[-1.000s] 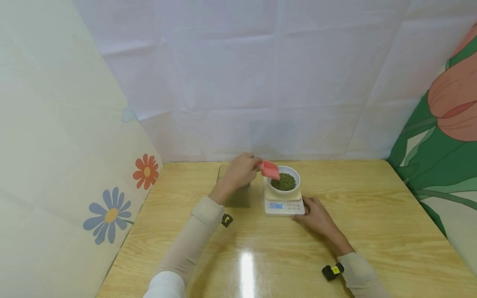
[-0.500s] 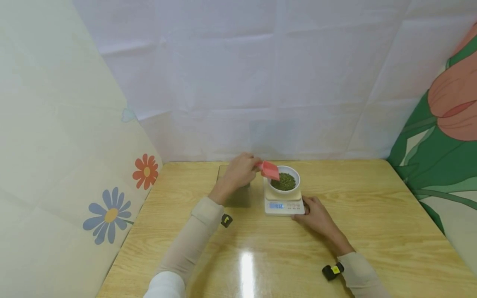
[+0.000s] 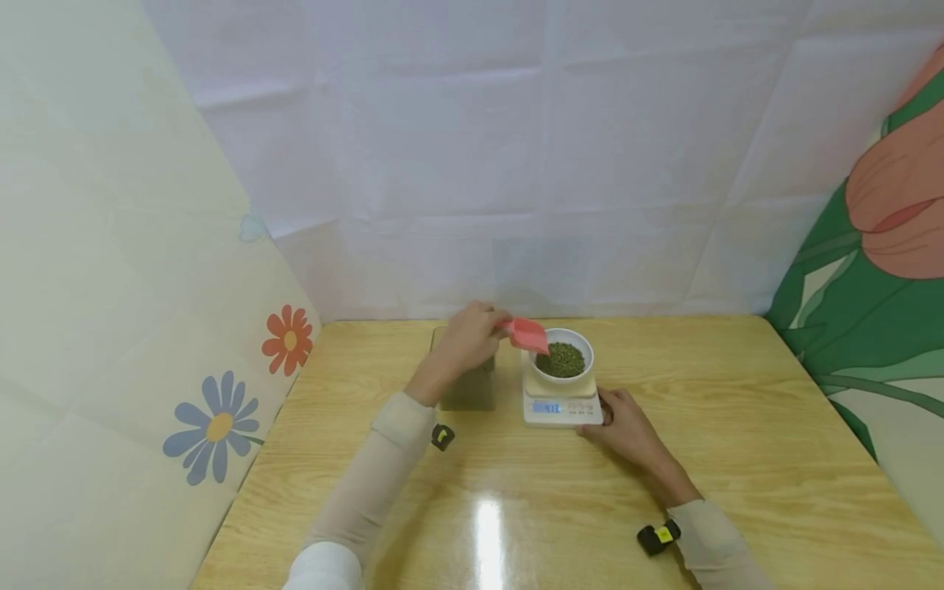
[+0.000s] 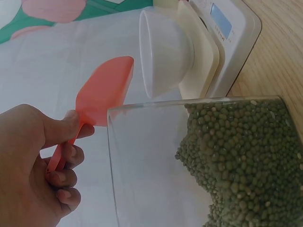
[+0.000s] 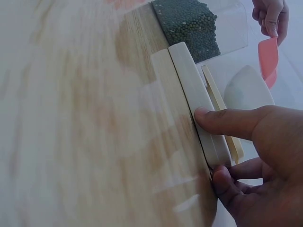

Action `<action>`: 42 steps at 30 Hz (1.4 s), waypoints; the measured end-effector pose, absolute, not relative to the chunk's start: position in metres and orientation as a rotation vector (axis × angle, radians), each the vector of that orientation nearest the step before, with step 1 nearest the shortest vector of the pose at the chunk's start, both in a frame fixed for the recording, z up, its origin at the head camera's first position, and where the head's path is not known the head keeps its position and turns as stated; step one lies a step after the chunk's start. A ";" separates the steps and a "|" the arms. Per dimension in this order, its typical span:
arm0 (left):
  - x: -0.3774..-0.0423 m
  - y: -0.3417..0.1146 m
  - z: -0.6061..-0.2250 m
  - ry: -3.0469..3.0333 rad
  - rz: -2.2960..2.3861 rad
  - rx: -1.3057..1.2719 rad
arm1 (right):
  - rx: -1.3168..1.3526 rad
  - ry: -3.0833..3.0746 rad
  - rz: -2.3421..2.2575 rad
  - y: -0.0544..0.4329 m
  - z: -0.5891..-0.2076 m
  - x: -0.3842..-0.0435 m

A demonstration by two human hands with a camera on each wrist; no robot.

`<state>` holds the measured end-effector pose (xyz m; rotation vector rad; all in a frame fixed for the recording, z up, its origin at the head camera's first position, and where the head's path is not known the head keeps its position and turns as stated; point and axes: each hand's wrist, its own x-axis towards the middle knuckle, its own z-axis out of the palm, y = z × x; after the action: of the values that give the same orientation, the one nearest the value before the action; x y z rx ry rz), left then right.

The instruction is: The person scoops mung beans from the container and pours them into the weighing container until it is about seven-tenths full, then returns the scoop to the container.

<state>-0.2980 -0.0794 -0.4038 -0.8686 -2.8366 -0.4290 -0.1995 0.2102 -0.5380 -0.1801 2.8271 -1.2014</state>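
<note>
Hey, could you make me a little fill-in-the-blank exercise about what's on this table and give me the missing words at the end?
1. The scoop is in the person's ____ hand.
2. The other hand grips the ____ that the bowl stands on.
3. The bowl is ____ in colour.
4. The beans in the clear container are ____ in colour.

Missing words: left; scale; white; green.

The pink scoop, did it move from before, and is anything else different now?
The pink scoop and the left hand holding it moved a little left. The numbers on the display look different, but they're too blurry to read surely. Nothing was let go. The right hand still grips the scale, and the white bowl stayed on top.
</note>
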 end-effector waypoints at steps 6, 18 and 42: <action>-0.295 -0.086 -0.398 -2.827 -0.442 -0.853 | -0.174 2.826 -1.196 0.210 -0.538 -0.199; -0.294 -0.108 -0.391 -2.833 -0.476 -0.823 | -0.170 2.836 -1.181 0.209 -0.538 -0.199; -0.283 -0.150 -0.376 -2.841 -0.505 -0.757 | -0.168 2.826 -1.186 0.209 -0.537 -0.199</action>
<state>-0.2829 -0.1501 -0.3763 -0.7565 -2.8406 -0.5050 -0.1989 0.2092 -0.5370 -0.1678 2.8263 -1.1858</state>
